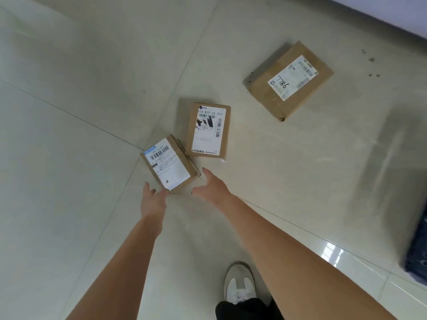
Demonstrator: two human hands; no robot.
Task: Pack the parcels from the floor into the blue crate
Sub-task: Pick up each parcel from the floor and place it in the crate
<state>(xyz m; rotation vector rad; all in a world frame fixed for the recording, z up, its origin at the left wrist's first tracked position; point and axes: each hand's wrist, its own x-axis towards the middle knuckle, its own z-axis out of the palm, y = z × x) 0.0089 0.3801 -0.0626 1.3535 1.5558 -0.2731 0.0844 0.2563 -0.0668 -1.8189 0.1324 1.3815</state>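
Three brown cardboard parcels with white labels lie on the pale tiled floor. The nearest small parcel [169, 163] sits just ahead of both hands. My left hand [152, 200] is open, its fingertips touching the parcel's near corner. My right hand [211, 187] is open too, spread close to the parcel's right edge without gripping it. A second small parcel [208, 130] lies right behind the first. The largest parcel [288, 80], marked 7786, rests farther back to the right. The blue crate [418, 250] shows only as a dark blue edge at the far right.
A white and grey shoe [239, 285] with a black trouser leg stands at the bottom centre. A wall base [392, 12] runs across the top right corner. Tile joints cross the floor [69, 112].
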